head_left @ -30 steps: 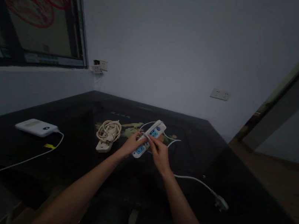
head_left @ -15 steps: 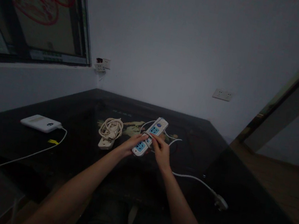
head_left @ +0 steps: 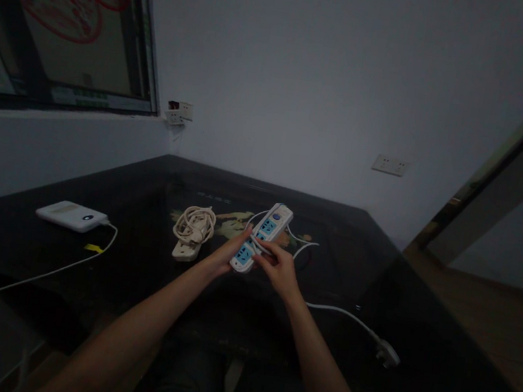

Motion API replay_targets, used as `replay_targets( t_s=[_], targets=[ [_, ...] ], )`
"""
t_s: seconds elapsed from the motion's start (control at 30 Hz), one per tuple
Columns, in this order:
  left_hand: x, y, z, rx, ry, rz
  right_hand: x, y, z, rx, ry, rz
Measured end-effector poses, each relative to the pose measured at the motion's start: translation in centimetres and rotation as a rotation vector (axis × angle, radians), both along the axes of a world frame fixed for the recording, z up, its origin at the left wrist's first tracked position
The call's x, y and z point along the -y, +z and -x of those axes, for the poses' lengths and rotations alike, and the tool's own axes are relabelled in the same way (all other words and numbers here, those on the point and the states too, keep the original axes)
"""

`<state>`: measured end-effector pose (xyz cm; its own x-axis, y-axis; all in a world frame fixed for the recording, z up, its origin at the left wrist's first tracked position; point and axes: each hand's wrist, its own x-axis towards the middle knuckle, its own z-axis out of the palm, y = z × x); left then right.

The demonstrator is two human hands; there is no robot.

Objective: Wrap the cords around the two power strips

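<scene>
A white power strip [head_left: 276, 219] with blue sockets is held tilted over the middle of the dark table. My left hand [head_left: 229, 251] grips its left side near the lower end. A white cord [head_left: 300, 249] loops around and behind the strip. With thumb and fingers, my right hand [head_left: 280, 267] holds a stretch of that cord across the strip's face. The cord's far end runs right to a plug [head_left: 386, 353] lying on the table. Left of my hands rests a second power strip [head_left: 185, 251], its beige cord [head_left: 194, 225] coiled on top.
A white power bank [head_left: 72, 215] with a white cable [head_left: 58, 272] lies at the left of the black table [head_left: 334, 233], near a yellow tag [head_left: 94, 248]. Wall sockets [head_left: 390, 165] are on the wall behind. A window [head_left: 72, 17] stands at the left.
My right hand has shifted slightly down along the strip, fingers now lower on its face. My left thumb has lifted off the sockets to the strip's left edge. The view has shifted slightly.
</scene>
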<state>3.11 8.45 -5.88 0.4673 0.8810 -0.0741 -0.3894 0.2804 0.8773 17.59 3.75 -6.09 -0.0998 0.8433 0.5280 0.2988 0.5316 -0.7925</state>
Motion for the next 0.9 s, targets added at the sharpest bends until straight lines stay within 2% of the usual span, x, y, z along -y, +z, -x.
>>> replay_targets(
  t_s=[0.1,0.27,0.37,0.5,0.6,0.77,0.9],
  targets=[
    [0.1,0.0,-0.1,0.023,-0.031,0.068,0.1,0.0,0.2,-0.042,0.010,0.021],
    [-0.1,-0.2,-0.1,0.020,-0.008,0.068,0.0,-0.3,0.2,-0.066,0.018,0.040],
    [-0.2,-0.5,0.1,0.049,0.010,0.053,-0.2,-0.3,-0.1,-0.065,-0.025,0.000],
    [0.1,-0.6,0.4,0.089,-0.044,0.005,-0.4,-0.1,-0.8,-0.089,-0.078,-0.058],
    [0.5,-0.4,0.5,0.136,-0.082,0.027,-0.3,0.0,-1.0,-0.078,-0.076,-0.064],
    [1.2,-0.1,0.5,0.164,-0.211,0.033,-0.4,-0.3,-1.1,-0.076,-0.105,-0.087],
    [1.2,-0.4,0.3,0.091,-0.169,0.019,-0.6,-0.5,-1.2,-0.065,-0.121,-0.082]
  ],
)
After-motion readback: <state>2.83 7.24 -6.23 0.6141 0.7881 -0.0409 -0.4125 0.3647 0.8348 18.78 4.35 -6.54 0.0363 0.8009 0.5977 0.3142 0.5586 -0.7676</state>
